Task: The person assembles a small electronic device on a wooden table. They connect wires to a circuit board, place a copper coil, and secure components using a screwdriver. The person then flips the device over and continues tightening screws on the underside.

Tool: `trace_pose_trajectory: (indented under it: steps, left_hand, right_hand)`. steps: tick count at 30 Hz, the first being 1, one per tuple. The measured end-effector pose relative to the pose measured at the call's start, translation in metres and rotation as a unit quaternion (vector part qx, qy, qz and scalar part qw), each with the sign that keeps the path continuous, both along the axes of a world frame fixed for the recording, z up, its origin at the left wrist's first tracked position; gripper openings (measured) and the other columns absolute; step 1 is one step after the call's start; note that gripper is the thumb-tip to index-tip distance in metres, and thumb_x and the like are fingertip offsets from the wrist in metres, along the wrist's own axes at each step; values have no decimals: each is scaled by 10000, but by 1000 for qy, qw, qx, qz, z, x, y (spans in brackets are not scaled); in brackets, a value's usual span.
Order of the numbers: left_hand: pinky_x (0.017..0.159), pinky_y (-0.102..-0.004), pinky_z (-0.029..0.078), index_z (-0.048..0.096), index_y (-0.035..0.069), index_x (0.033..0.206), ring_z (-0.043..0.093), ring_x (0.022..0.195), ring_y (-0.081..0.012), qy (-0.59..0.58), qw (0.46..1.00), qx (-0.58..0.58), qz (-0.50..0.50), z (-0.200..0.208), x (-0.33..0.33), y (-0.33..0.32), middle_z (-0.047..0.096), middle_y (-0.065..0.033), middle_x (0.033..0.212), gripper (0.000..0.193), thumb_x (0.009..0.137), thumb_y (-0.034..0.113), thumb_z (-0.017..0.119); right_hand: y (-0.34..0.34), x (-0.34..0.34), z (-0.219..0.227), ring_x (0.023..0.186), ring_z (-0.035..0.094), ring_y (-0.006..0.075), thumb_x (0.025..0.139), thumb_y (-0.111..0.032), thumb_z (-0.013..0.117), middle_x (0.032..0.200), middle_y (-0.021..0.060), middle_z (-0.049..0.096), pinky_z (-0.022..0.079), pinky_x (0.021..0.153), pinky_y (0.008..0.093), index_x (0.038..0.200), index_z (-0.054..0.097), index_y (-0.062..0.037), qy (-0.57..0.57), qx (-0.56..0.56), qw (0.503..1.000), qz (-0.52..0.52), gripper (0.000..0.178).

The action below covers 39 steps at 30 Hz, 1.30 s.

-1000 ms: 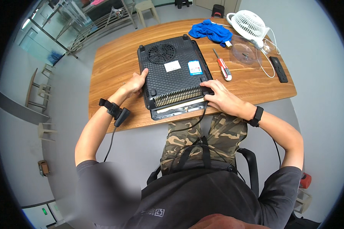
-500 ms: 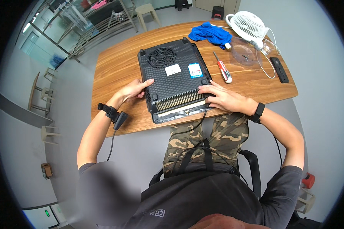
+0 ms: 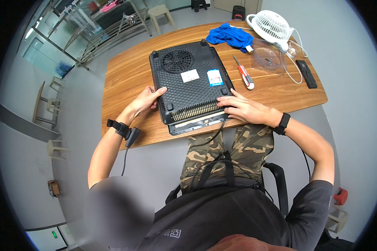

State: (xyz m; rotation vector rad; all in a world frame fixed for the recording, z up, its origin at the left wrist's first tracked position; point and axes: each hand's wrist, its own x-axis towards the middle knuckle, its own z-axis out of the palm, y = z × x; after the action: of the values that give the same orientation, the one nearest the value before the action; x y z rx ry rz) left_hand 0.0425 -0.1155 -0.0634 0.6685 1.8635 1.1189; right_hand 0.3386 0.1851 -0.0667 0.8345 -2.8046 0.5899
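Note:
An induction cooker's black bottom cover, with a round fan grille, corner feet and two labels, faces up on the table. It sits askew over the cooker's lower panel, whose dark edge shows along the near and right sides. At the cover's left edge, my left hand grips it, thumb on top and fingers partly hidden beneath. My right hand is closed on the near right corner, fingers over the vent slots. A black power cord runs from below that hand toward my lap.
Right of the cooker lies a red and white screwdriver. Farther back are a blue cloth, a white fan with its cord, a clear round container and a long black piece. The wooden table's near edge is close to my legs.
The cover has shifted very slightly left and away from me, opening a little more of the lower panel at the right. Both hands keep their places on it.

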Motion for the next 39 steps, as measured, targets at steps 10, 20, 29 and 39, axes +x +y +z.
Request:
trace_pose_trajectory:
  steps: [10, 20, 29, 39]
  left_hand:
    - [516, -213, 416, 592, 42, 984, 469, 589, -55, 40, 999, -2, 24, 0, 1, -2, 573, 18, 787, 497, 959, 529, 685]
    - [524, -252, 303, 612, 84, 799, 355, 567, -63, 91, 994, -49, -25, 55, -12, 28, 439, 51, 654, 565, 938, 631, 648]
    - [517, -262, 227, 633, 155, 701, 280, 544, -62, 180, 983, 2, -29, 87, 4, 50, 369, 81, 611, 537, 922, 643, 663]
    - [469, -284, 226, 505, 146, 615, 302, 486, -98, 183, 983, -13, -21, 102, -2, 59, 387, 35, 564, 603, 906, 649, 664]
  right_hand:
    - [0, 3, 6, 1429, 447, 284, 962, -99, 607, 1370, 100, 541, 294, 1201, 643, 1075, 607, -27, 36, 8, 999, 2, 134]
    - [4, 7, 49, 1395, 489, 307, 885, -29, 694, 1397, 127, 553, 363, 1181, 591, 1107, 597, 3, 58, 29, 998, -23, 245]
    - [18, 16, 77, 1365, 522, 344, 877, 6, 703, 1416, 142, 565, 363, 1188, 546, 1125, 595, 1, 90, 47, 993, -61, 271]
    - [18, 23, 94, 1326, 549, 377, 818, 74, 709, 1382, 173, 576, 436, 1148, 496, 1072, 579, 27, 108, 44, 991, -60, 290]
